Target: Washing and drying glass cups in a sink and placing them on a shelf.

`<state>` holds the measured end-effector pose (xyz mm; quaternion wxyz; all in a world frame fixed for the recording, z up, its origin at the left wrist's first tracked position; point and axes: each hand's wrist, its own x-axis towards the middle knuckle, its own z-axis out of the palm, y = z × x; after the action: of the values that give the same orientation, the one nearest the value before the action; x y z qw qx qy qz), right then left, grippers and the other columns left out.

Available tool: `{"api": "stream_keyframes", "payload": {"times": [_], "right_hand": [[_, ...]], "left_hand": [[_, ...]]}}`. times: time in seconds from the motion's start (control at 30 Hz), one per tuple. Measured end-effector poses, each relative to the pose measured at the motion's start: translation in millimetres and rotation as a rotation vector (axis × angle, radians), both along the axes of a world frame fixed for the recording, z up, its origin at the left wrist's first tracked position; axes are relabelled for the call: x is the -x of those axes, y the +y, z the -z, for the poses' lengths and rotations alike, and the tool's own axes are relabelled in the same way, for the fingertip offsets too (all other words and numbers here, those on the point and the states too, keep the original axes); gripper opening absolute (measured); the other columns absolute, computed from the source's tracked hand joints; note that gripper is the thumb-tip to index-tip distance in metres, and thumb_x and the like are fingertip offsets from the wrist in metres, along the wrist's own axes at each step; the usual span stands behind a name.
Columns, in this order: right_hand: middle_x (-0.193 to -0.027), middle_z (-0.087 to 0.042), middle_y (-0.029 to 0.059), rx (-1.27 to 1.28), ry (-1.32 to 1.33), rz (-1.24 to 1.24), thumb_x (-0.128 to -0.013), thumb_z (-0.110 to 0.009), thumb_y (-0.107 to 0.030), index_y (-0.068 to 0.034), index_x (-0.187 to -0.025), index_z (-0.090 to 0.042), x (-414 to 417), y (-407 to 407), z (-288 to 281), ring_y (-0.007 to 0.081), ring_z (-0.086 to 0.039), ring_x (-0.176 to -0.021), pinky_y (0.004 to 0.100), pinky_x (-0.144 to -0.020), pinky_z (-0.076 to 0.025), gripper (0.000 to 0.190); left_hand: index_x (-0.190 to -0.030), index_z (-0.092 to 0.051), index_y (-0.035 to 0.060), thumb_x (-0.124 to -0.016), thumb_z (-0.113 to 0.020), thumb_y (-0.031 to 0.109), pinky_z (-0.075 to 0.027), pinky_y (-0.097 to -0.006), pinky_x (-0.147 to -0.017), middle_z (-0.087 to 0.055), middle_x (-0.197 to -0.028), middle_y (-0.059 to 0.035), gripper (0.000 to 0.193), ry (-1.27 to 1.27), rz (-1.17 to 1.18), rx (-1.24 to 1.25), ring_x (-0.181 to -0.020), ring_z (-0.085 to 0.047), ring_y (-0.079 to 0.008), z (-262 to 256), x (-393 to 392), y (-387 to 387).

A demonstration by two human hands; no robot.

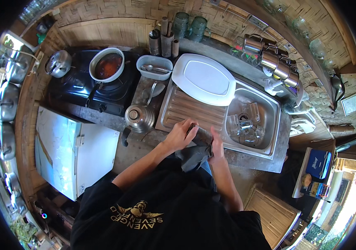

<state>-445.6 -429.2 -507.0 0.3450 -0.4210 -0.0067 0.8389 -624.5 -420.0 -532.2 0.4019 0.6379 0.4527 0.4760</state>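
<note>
Just in front of my body, both hands are on a dark, brownish cylindrical vessel, tilted near the counter's front edge. My left hand grips its left end, the fingers curled over it. At the other end, my right hand presses with the palm and holds a dark grey cloth that hangs below the vessel. Whether the vessel is a cup or a tube is hard to tell. Beyond the hands is the ribbed metal drainboard, with a white oval platter lying across its back.
Several glass mugs lie in the steel sink to the right, below a white faucet. Left stand a metal kettle, a plastic tub with spoons and a pot of reddish-brown liquid on the stove. Metal mugs hang at right.
</note>
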Motion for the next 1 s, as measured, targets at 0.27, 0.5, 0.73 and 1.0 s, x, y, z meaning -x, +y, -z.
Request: {"api": "stream_keyframes", "payload": {"times": [0.27, 0.5, 0.73, 1.0], "right_hand": [[-0.082, -0.069, 0.0201, -1.251, -1.257, -0.728, -0.1, -0.055, -0.039, -0.002, -0.084, -0.073, -19, -6, -7, 0.0352, -0.068, -0.08, 0.0389, -0.069, -0.052, 0.044], [-0.084, -0.068, 0.0155, -0.923, -1.082, -0.28, -0.106, -0.04, -0.048, 0.001, -0.095, -0.074, -38, -8, 25, 0.0258, -0.065, -0.081, 0.035, -0.079, -0.052, 0.06], [-0.131, -0.057, 0.0171, -0.196, -0.565, -0.075, -0.096, -0.042, -0.072, 0.006, -0.146, -0.04, -52, 12, -11, 0.0246, -0.06, -0.112, 0.0381, -0.093, -0.05, 0.093], [-0.104, -0.068, 0.0189, -0.725, -0.833, -0.158, -0.102, -0.035, -0.063, 0.011, -0.119, -0.061, -71, 5, 7, 0.0249, -0.064, -0.106, 0.0378, -0.084, -0.054, 0.08]], "left_hand": [[-0.083, -0.065, 0.0031, -0.097, -0.049, 0.06, -0.045, -0.0284, -0.045, -0.059, -0.064, -0.0019, 0.061, -0.38, 0.058, 1.265, -0.054, -0.059, -0.0129, -10, -18, 16], [-0.075, -0.062, -0.0027, -0.102, -0.045, 0.042, -0.051, -0.0438, -0.056, -0.06, -0.058, -0.0187, 0.055, 0.042, -0.133, 0.679, -0.056, -0.064, -0.0353, 5, -55, 9], [-0.095, -0.062, -0.0018, -0.099, -0.053, 0.023, -0.051, -0.0463, -0.066, -0.064, -0.077, -0.0221, 0.026, 0.166, -0.269, 0.099, -0.071, -0.064, -0.0425, 0, -73, -14], [-0.098, -0.063, -0.0004, -0.099, -0.058, 0.042, -0.048, -0.0351, -0.049, -0.063, -0.071, -0.0133, 0.043, -0.65, 0.111, 1.175, -0.054, -0.064, -0.0213, -4, -62, 5]]}}
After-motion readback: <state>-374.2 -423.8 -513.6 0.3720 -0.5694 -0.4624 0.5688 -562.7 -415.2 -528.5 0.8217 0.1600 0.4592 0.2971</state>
